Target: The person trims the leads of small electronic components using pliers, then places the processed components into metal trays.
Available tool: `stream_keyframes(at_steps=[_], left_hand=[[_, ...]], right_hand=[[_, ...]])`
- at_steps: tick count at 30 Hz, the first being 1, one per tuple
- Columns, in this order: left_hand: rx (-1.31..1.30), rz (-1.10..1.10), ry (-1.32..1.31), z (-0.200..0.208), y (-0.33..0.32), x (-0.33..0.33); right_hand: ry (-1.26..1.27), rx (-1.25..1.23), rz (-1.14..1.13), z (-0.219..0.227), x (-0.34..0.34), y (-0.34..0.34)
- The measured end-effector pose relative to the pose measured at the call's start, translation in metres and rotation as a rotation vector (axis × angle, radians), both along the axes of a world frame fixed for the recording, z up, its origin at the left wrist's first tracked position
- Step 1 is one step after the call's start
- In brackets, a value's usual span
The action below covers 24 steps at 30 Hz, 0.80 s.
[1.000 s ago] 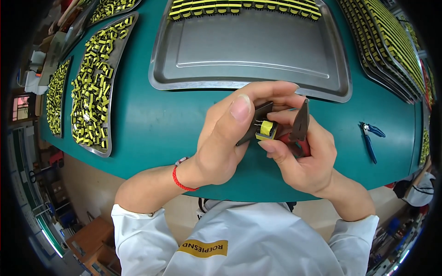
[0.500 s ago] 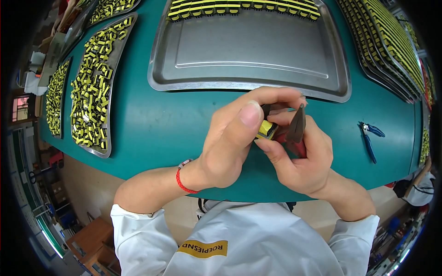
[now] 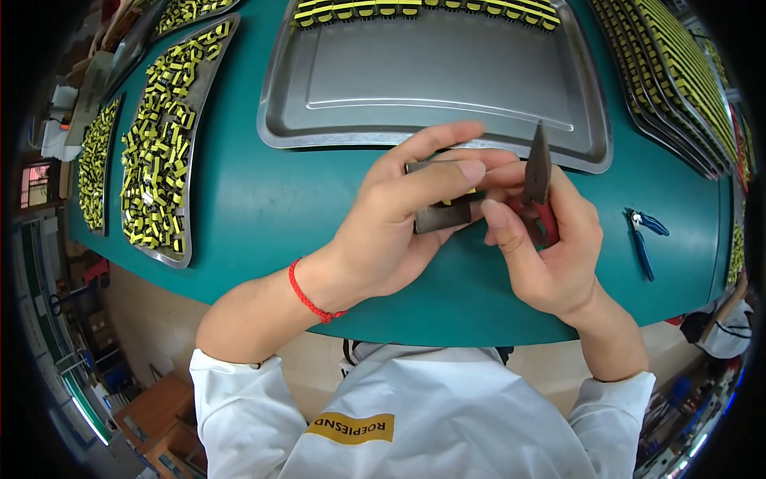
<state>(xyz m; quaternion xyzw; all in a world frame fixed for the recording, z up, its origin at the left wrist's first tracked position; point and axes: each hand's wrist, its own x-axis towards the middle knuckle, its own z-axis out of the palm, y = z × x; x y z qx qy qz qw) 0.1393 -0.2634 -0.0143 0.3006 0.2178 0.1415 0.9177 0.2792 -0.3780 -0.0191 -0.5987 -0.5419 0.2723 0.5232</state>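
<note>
My left hand (image 3: 383,211) holds a small dark grey metal piece (image 3: 444,217) between thumb and fingers, its index finger stretched out. A bit of a yellow part (image 3: 471,192) shows at that piece, mostly hidden by my thumb and fingers. Closed round red-handled pliers (image 3: 538,172) is my right hand (image 3: 554,255); their dark pointed jaws stick up and away from me. The fingers of both hands meet or nearly meet beside the metal piece, over the near edge of a metal tray (image 3: 447,128).
Rows of yellow-and-black parts (image 3: 399,9) line the tray's far end. At left, trays (image 3: 179,259) hold heaps of loose similar parts (image 3: 159,152). Stacked filled trays (image 3: 670,80) stand at far right. Blue-handled cutters (image 3: 641,239) lie on the green table (image 3: 239,215).
My hands have moved slightly apart. The left thumb has swung across the held piece and its index finger has stretched away. The pliers have shifted up and right with my right hand.
</note>
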Motion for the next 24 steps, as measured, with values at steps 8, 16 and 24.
stream_keyframes(at_steps=[8, 16, 24], left_hand=[[-0.052, 0.031, -0.043, -0.007, 0.004, -0.002], [-0.056, 0.078, -0.032, -0.004, 0.001, -0.002], [1.137, 0.223, -0.161, -0.019, -0.01, 0.0]], right_hand=[[-0.066, 0.017, -0.022, -0.003, -0.002, 0.001], [-0.053, -0.007, -0.007, -0.006, 0.0, -0.001], [0.181, -0.107, 0.131, -0.004, -0.007, -0.011]])
